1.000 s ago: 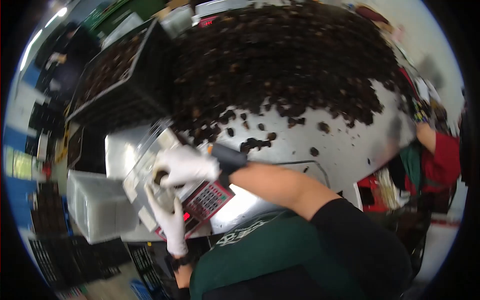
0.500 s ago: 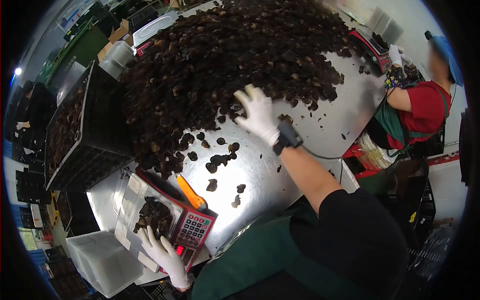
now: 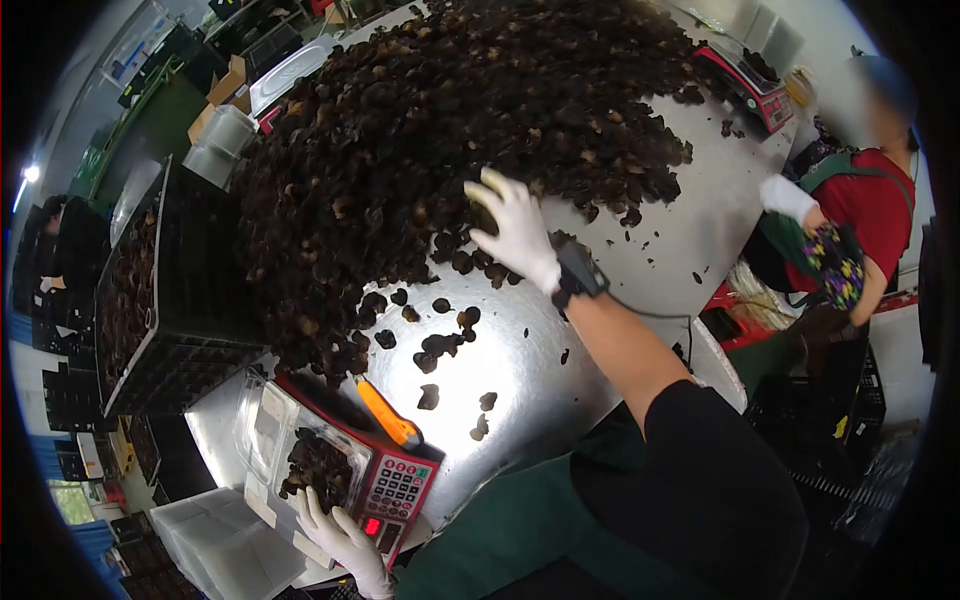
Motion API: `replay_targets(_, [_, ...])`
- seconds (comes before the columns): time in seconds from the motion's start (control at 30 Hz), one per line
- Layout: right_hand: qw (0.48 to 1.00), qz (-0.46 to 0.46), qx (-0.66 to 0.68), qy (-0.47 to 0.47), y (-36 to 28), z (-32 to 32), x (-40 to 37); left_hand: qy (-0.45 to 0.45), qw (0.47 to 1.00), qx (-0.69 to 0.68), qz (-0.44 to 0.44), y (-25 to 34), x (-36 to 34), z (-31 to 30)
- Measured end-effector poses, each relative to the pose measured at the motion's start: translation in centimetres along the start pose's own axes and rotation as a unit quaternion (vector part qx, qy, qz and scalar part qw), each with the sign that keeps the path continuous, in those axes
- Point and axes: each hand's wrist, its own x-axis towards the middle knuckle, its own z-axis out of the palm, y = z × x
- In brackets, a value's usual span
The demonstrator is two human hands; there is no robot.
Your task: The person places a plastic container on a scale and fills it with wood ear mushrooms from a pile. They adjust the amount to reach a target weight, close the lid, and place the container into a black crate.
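A large heap of dark wood ear mushrooms [image 3: 430,130] covers the metal table. At its near edge is my right hand [image 3: 515,232], white-gloved, with thumb and fingers apart over the dark pieces; nothing is plainly gripped. A red digital scale [image 3: 398,490] stands at lower left with a lit display. On it sits a clear plastic box [image 3: 262,425], lid hinged back, with a small clump of mushrooms [image 3: 318,470] inside. My left hand [image 3: 340,540], also gloved, lies with fingers stretched at the box's near end, fingertips by the clump. An orange utility knife [image 3: 388,413] lies beside the scale.
A black crate [image 3: 205,270] of mushrooms stands tilted at the left. Stacked clear boxes [image 3: 225,545] are at lower left. Loose pieces [image 3: 440,345] dot the metal table [image 3: 520,370]. Across it, a co-worker [image 3: 870,200] stands near a second red scale [image 3: 748,90].
My right hand stays at the heap's edge, and several mushrooms now show just below it. My left hand remains at the box. The co-worker's hands have left the far scale and come nearer.
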Motion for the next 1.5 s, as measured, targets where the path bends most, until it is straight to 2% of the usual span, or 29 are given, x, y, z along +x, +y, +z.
replay_targets(0.07, [0.995,-0.003,-0.087,0.045,0.4,0.3,3.3,-0.003,1.000,0.002,-0.004,0.2,0.0,-0.1])
replay_targets(0.13, [0.986,0.091,-0.135,-0.041,1.6,2.2,4.9,-0.005,1.000,0.002,-0.009,0.2,0.0,-0.1])
replay_targets(0.2, [0.991,0.091,-0.071,-0.069,2.4,3.4,4.6,-0.004,1.000,0.003,-0.007,0.2,-0.1,-0.1])
replay_targets(0.27, [0.997,0.052,-0.030,-0.040,1.8,3.4,2.5,0.001,1.000,0.000,-0.005,0.2,0.1,0.0])
replay_targets(0.4, [0.994,-0.074,-0.014,-0.080,-1.1,1.2,-4.2,-0.005,1.000,0.014,-0.010,0.1,0.0,0.0])
replay_targets(0.6, [0.974,-0.087,-0.059,-0.199,-5.3,-1.2,-11.9,0.012,1.000,0.018,-0.004,-0.2,-0.1,0.5])
replay_targets(0.73, [0.980,-0.131,-0.011,-0.149,-5.3,-0.7,-13.3,0.014,1.000,0.017,0.011,-0.6,-0.2,0.4])
replay_targets(0.83, [0.979,-0.165,0.023,-0.116,-4.3,-0.5,-12.7,0.025,0.999,0.006,0.019,-0.6,-0.2,0.5])
replay_targets(0.93, [0.980,-0.116,0.030,-0.157,-4.0,-3.7,-10.9,0.034,0.999,-0.003,0.021,0.0,-0.1,0.4])
replay_targets(0.97, [0.984,-0.124,-0.005,-0.126,-3.0,-4.2,-10.5,0.034,0.999,-0.004,0.021,-0.1,-0.2,0.4])
replay_targets(1.07, [0.995,-0.031,-0.065,-0.074,-0.4,-6.2,-10.0,0.037,0.999,-0.008,0.020,-0.3,-0.2,0.6])
replay_targets(1.17, [0.998,0.031,-0.043,-0.029,1.1,-6.0,-8.9,0.040,0.999,-0.015,0.021,-0.4,-0.3,0.6])
replay_targets(1.3, [0.998,-0.058,-0.009,-0.012,1.1,-2.5,-4.8,0.055,0.998,-0.042,0.011,0.2,-0.2,0.6])
replay_targets(1.4, [0.992,-0.083,-0.051,-0.079,0.3,1.0,-2.3,0.060,0.997,-0.042,0.013,0.2,0.0,0.4])
replay_targets(1.47, [0.979,-0.051,-0.106,-0.169,0.1,2.7,-1.6,0.064,0.998,-0.029,0.008,0.7,-0.2,-0.1])
replay_targets(1.5, [0.977,-0.039,-0.112,-0.179,0.0,3.3,-1.2,0.084,0.996,-0.009,0.015,1.0,-0.3,-0.3])
